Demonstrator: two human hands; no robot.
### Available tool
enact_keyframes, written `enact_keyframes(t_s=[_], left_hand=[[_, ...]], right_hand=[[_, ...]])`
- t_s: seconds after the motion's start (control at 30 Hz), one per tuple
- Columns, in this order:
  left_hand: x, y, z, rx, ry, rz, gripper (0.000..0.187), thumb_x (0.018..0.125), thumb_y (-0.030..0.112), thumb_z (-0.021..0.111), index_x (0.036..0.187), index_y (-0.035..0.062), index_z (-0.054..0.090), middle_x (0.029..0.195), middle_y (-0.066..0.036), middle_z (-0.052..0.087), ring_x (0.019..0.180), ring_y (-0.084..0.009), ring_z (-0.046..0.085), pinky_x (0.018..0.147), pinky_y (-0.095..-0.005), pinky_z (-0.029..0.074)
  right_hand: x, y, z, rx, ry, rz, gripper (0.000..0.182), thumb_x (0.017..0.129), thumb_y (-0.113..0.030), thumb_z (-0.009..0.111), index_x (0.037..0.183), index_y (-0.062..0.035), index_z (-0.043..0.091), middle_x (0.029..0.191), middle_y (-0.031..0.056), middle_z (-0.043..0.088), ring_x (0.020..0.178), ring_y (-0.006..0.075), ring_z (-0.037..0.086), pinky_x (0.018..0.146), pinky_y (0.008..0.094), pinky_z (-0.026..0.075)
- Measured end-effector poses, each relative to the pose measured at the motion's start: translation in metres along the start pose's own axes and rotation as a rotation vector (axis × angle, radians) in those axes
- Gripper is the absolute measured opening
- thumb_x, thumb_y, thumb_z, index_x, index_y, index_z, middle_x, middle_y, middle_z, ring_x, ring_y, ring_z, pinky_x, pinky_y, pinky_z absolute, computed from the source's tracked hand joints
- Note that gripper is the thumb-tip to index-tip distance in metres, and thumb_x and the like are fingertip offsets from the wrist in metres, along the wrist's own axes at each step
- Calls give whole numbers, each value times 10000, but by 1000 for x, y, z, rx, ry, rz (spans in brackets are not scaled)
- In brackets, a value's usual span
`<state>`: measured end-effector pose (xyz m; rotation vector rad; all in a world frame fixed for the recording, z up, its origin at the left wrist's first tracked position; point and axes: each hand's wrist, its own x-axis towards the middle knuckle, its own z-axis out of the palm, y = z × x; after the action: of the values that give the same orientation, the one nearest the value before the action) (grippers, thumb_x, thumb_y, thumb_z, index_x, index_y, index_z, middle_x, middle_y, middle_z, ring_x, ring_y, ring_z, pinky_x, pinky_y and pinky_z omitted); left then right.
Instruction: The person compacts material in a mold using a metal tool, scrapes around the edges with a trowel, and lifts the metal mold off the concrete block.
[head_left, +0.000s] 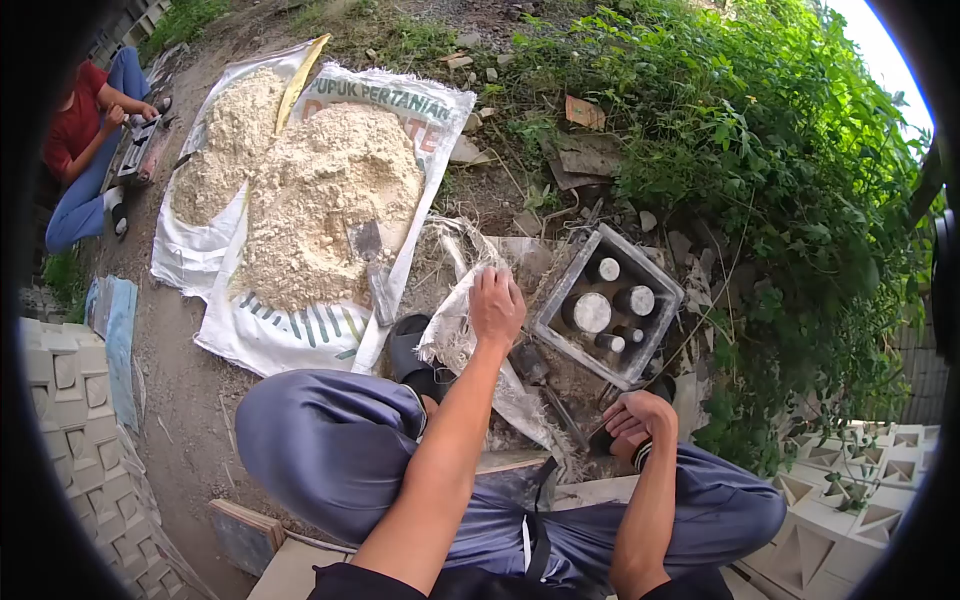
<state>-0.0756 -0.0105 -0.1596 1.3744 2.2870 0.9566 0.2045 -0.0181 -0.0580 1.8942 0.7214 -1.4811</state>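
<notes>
My left hand (497,308) is closed with its fingers bunched on a crumpled, dirty white woven sack (455,325) between my feet. My right hand (637,416) hangs beside my right foot, fingers loosely bent and apart, holding nothing I can see. Just beyond it lies a square grey box-shaped mold (560,335), tilted in my view, with several round pale-topped cylinders (592,313) standing inside. On the ground between the sack and the mold rests a dark hand tool (530,362), partly hidden.
A pale sandy heap (330,190) covers printed white sacks (225,335), with a trowel (372,260) on it. Another person (80,140) sits at the far left. Patterned blocks (75,400) stack at left and more blocks (830,490) at right. Green plants (760,170) crowd the right side.
</notes>
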Motion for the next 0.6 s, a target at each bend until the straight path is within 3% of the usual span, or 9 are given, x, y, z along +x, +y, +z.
enact_keyframes(t_s=[0.03, 0.1, 0.13, 0.2, 0.27, 0.33, 0.4, 0.5, 0.6], left_hand=[[8, 4, 9, -5, -8, 13, 245, 854, 218, 520, 995, 29, 587, 988, -134, 543, 950, -322, 505, 836, -409, 408], [24, 10, 24, -430, -278, -363, 383, 892, 347, 509, 1027, -5, 578, 1081, -169, 574, 1009, -360, 520, 884, -419, 401], [26, 17, 18, -519, -538, -496, 653, 895, 549, 419, 1174, -30, 540, 1254, -238, 517, 1179, -398, 461, 1004, -406, 339], [15, 12, 40, -439, -651, -493, 749, 885, 607, 352, 1249, -35, 479, 1312, -254, 455, 1250, -384, 395, 1045, -394, 293], [0, -8, 65, -450, -886, -405, 914, 872, 690, 184, 1379, -60, 310, 1429, -271, 293, 1364, -351, 245, 1121, -369, 182], [-20, -21, 83, -521, -810, -497, 889, 886, 672, 179, 1376, -56, 321, 1429, -263, 301, 1362, -354, 250, 1119, -373, 186], [-24, -27, 89, -564, -621, -505, 784, 931, 596, 166, 1364, -25, 367, 1400, -260, 355, 1336, -374, 294, 1108, -378, 217], [2, -19, 80, -501, -540, -468, 727, 945, 556, 180, 1338, -11, 409, 1356, -270, 406, 1291, -395, 351, 1087, -388, 260], [45, -1, 105, -509, -507, -302, 659, 965, 491, 184, 1297, -17, 440, 1314, -277, 442, 1246, -409, 394, 1054, -416, 301]], right_hand=[[-4, 6, -15, 132, 86, -52, 402, 923, -334, 414, 1126, -50, 614, 1029, 126, 673, 935, 254, 650, 797, 376, 520], [20, 18, -31, 425, 288, -148, 541, 936, -471, 383, 1244, -49, 524, 1187, 150, 597, 1062, 297, 584, 838, 428, 500], [28, 21, -27, 393, 376, -274, 617, 924, -532, 375, 1301, -51, 460, 1266, 152, 530, 1133, 315, 524, 867, 453, 477], [69, 35, -24, 408, 427, -504, 773, 891, -631, 383, 1407, -58, 321, 1423, 141, 363, 1302, 343, 333, 971, 515, 372], [103, 49, -12, 580, 394, -554, 758, 895, -599, 424, 1421, -68, 297, 1415, 140, 370, 1320, 314, 301, 1023, 514, 293], [108, 46, 6, 645, 349, -552, 746, 897, -579, 444, 1418, -64, 303, 1415, 141, 369, 1326, 295, 291, 1033, 485, 289], [112, 38, 13, 656, 551, -682, 661, 912, -505, 479, 1319, 12, 414, 1285, 173, 491, 1191, 273, 446, 997, 359, 321], [118, 28, 19, 561, 742, -830, 554, 928, -427, 493, 1245, 26, 470, 1199, 179, 547, 1124, 276, 499, 962, 350, 352], [135, 22, 23, 588, 867, -780, 474, 925, -355, 515, 1189, 38, 503, 1105, 198, 595, 1048, 309, 553, 913, 365, 389]])
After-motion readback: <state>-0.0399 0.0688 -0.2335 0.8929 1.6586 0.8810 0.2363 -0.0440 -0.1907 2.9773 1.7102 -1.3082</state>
